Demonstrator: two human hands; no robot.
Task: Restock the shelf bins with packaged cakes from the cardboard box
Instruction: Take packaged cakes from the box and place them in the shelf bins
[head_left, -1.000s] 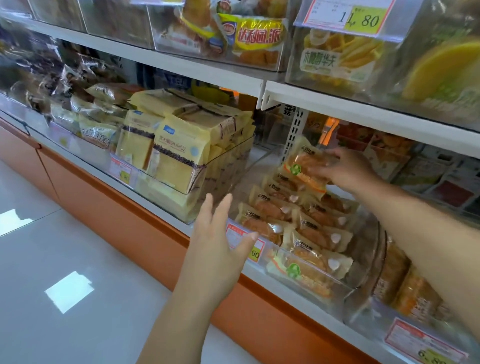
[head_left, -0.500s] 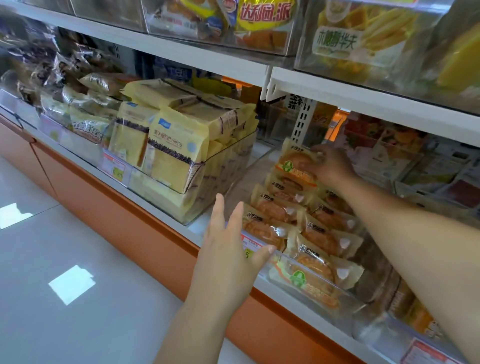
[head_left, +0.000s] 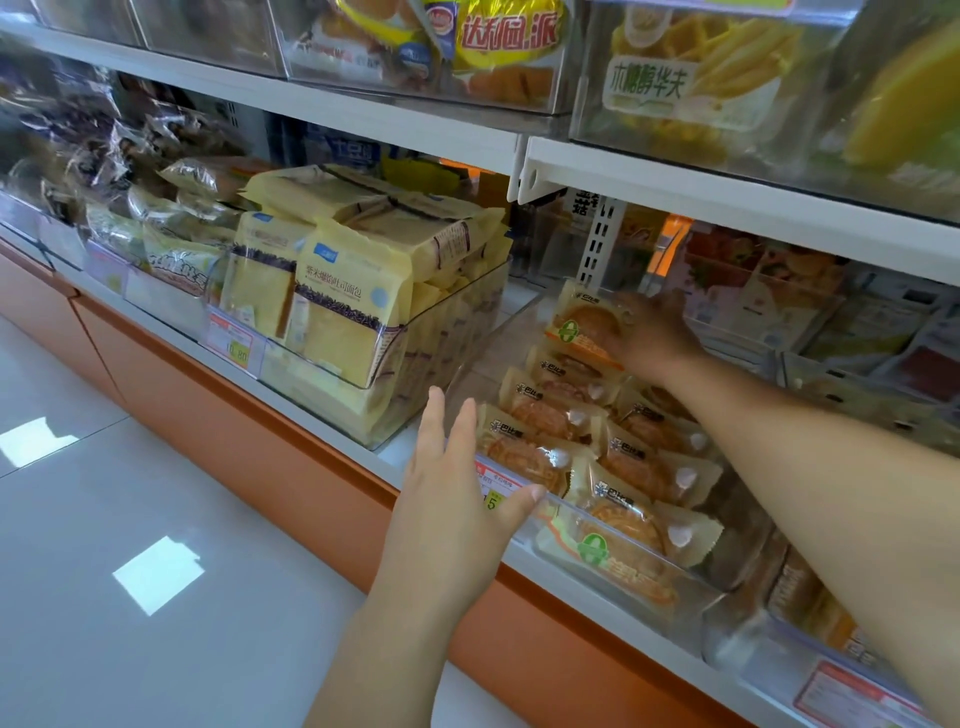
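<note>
A clear shelf bin (head_left: 561, 506) on the lower shelf holds several packaged cakes (head_left: 628, 462) in beige wrappers, laid in rows. My right hand (head_left: 652, 332) reaches deep into the bin and grips one cake pack (head_left: 582, 325) with a green logo at the back of the rows. My left hand (head_left: 457, 499) has straight fingers, its thumb touching the bin's front edge by the price tag. The cardboard box is not in view.
To the left stands a clear bin of yellow bread packs (head_left: 343, 312). Further bins of dark wrapped snacks (head_left: 78, 156) lie far left. Another bin of cakes (head_left: 810, 603) sits at the right. An upper shelf (head_left: 727, 182) overhangs the bins. Orange base panel (head_left: 234, 405) below.
My right hand has carried the cake pack lower and further back onto the rows. My left hand moved forward until its thumb met the bin's front edge.
</note>
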